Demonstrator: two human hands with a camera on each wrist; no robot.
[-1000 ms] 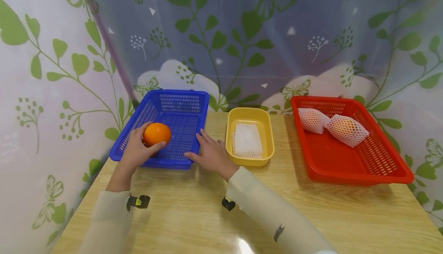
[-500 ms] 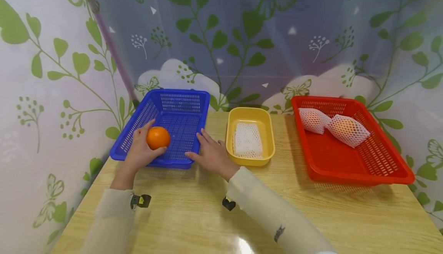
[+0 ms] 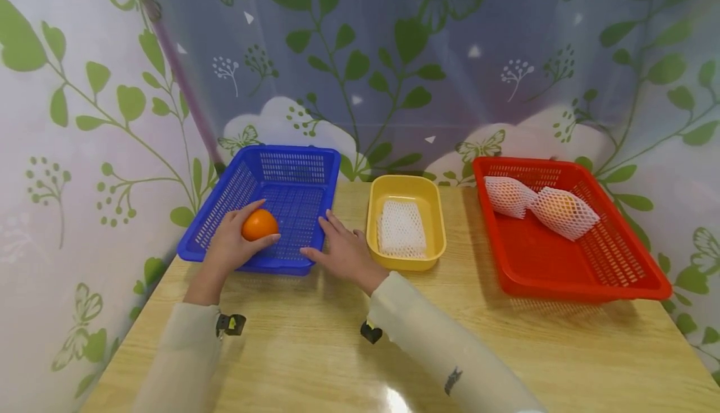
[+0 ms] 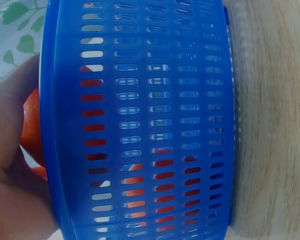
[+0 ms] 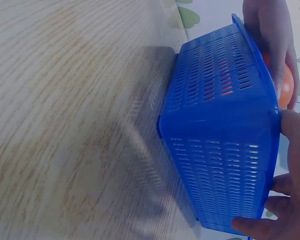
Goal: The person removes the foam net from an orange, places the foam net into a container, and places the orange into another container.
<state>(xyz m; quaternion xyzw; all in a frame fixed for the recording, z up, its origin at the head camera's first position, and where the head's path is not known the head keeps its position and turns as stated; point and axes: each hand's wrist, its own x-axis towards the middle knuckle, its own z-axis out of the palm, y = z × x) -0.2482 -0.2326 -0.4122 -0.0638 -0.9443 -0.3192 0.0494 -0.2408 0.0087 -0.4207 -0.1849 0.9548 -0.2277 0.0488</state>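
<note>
My left hand point(image 3: 229, 245) holds a bright orange point(image 3: 259, 225) low over the near left part of the blue plastic basket point(image 3: 298, 204), fingers and thumb round its sides. In the left wrist view the basket's slotted wall hides part of the orange point(image 4: 32, 127); orange-red also shows through lower slots, but I cannot tell whether that is a second fruit. My right hand point(image 3: 347, 249) rests on the basket's near right corner, its fairly straight fingertips touching the rim. The right wrist view shows these fingers point(image 5: 255, 226) at the rim.
Right of the blue basket stands a yellow tray point(image 3: 440, 238) with white foam netting point(image 3: 402, 228) in it. Farther right, a red basket point(image 3: 551, 263) holds two net-wrapped round fruits, the nearer one point(image 3: 562, 208) at the back. A patterned curtain point(image 3: 360, 69) closes off the table's point(image 3: 315, 350) back.
My left hand has lowered the orange toward the basket's floor and shifted it slightly right. My right hand has stayed on the rim.
</note>
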